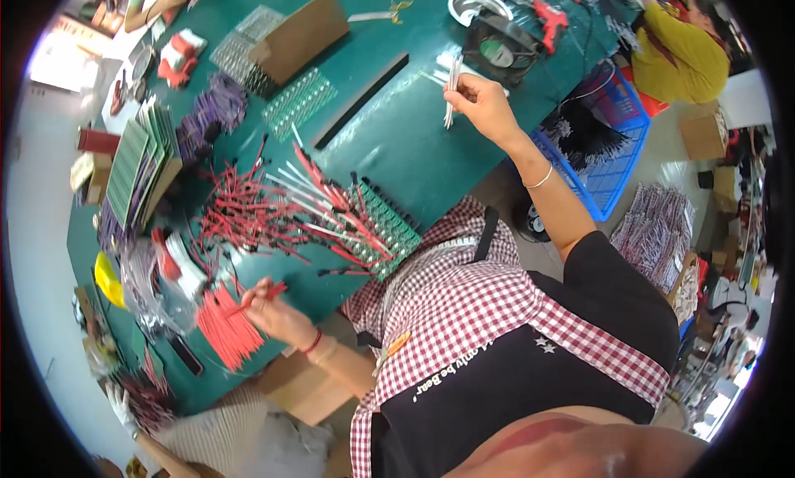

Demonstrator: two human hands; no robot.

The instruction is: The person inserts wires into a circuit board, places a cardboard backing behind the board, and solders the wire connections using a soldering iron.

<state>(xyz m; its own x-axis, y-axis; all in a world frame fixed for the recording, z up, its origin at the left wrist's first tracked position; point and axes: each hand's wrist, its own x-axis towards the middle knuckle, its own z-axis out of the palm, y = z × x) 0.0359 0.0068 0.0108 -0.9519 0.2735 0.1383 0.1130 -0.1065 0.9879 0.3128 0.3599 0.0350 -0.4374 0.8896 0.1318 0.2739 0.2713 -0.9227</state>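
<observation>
My left hand [277, 312] pinches a short red wire [261, 298] just above a bundle of red wires [225, 325] lying on clear plastic at the table's near left. My right hand [484, 105] is raised over the green table [414, 147] and grips a small bunch of thin white wires [452, 93] that hang down from my fingers. Between my hands lies a green circuit board panel [385, 230] with red and white wires [323, 209] sticking out of it.
Stacked green boards [141, 159] stand at the left. A brown cardboard piece [302, 35], clear trays [298, 101], a black strip [360, 101], scissors [381, 13] and a small fan [501, 48] lie farther back. A blue basket [609, 143] sits to the right. Another person in yellow [679, 52] works at far right.
</observation>
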